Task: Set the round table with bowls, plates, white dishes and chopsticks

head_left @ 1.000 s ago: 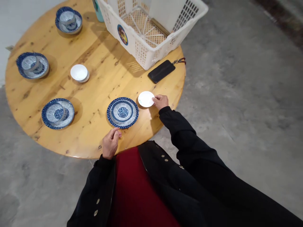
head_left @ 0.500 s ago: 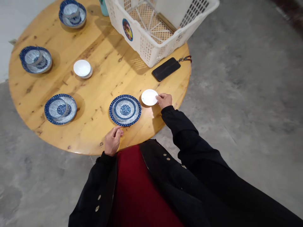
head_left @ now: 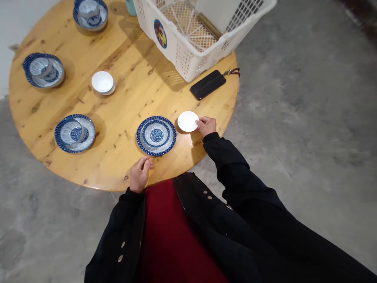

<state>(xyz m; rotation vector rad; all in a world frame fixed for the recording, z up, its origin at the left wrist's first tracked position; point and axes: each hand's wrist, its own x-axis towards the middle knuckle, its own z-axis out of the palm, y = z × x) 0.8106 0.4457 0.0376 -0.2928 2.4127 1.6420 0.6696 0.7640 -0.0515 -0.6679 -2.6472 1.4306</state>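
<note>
My right hand (head_left: 207, 125) pinches the right rim of a small white dish (head_left: 187, 121) between thumb and fingers. The dish is over the table, just right of a blue-and-white patterned plate (head_left: 156, 136); whether it rests on the wood I cannot tell. Below the plate's near rim lies my left hand (head_left: 140, 173), fingers loosely curled with nothing seen in them. Its fingertips are close to the rim, and contact is unclear.
Blue-and-white plates with bowls on them (head_left: 75, 133) stand along the left of the round wooden table (head_left: 118, 129). White stacked dishes (head_left: 103, 82) sit mid-table. A black phone (head_left: 208, 84) lies before a white plastic basket (head_left: 182, 51). The table edge curves close to my body.
The view has shifted slightly. Both hands keep nearly the same places, with the right still holding the white dish's rim.
</note>
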